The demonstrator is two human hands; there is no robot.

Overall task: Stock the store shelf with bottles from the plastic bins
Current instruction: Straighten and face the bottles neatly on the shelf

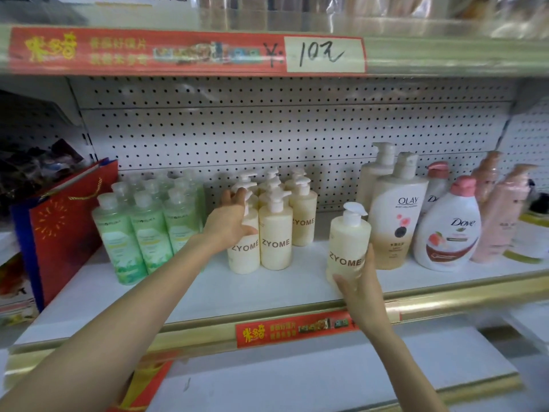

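Restocking under way: your right hand (361,281) clasps a cream ZYOME bottle (349,242) from below and the side at the front of the shelf (208,292). Your palm hides its base, so whether it is down cannot be told. Your left hand (228,221) reaches deeper in and holds the front-left bottle (243,257) of the ZYOME cluster (274,233), thumb across its front, fingers up by the pump.

The job looks partly done. Several matching bottles already stand in rows beyond your left hand, while bare shelf lies between your two hands, beside the cluster. That gap is probably where the held bottle belongs. The plastic bins are out of view, so how many bottles are left to shelve cannot be judged.

The ZYOME bottles are smooth, matte cream cylinders with white pump heads. Left of your left hand stand translucent green bottles (142,230) with clear caps. Right of your right hand stand a rounded Olay bottle (395,224), a squat white Dove bottle (448,230) with a pink cap, and glossy pink bottles (499,209). The shelf is flat white behind a gold rail (445,292), backed by perforated pegboard (267,129).
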